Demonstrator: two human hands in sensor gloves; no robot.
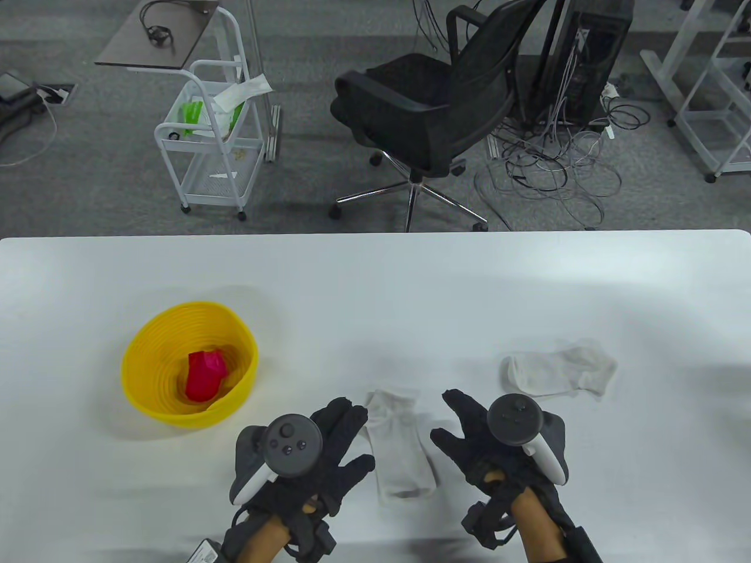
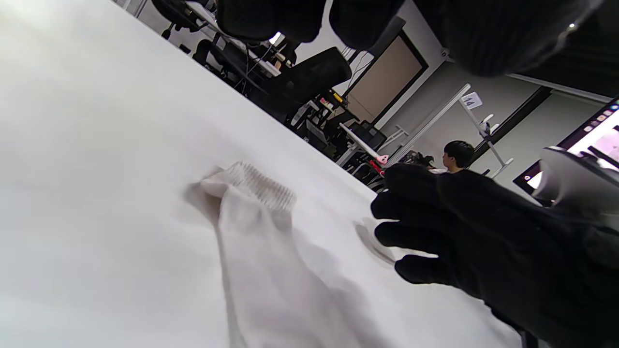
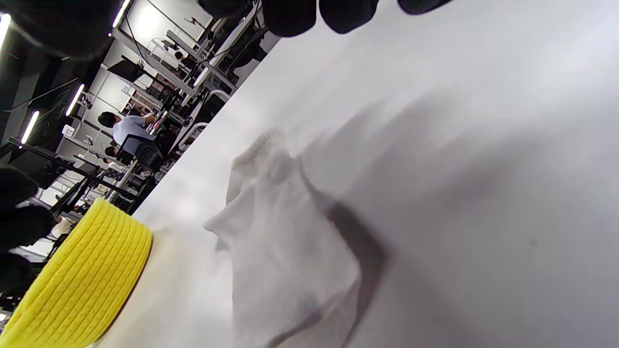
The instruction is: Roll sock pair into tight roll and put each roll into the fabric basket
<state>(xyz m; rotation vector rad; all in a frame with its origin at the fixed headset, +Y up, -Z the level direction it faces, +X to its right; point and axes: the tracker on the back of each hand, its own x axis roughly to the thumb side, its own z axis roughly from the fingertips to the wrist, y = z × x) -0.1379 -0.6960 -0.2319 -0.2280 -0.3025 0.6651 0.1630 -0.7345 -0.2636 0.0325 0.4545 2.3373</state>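
A white sock lies flat on the table between my two hands, cuff pointing away from me. My left hand hovers just left of it with fingers spread, holding nothing. On the sock's other side my right hand is spread too and empty. A second white sock lies crumpled further right. The yellow fabric basket stands at the left and holds a red sock roll.
The white table's far edge borders a floor with a black office chair, a white trolley and tangled cables. A person sits in the distant background of the wrist views.
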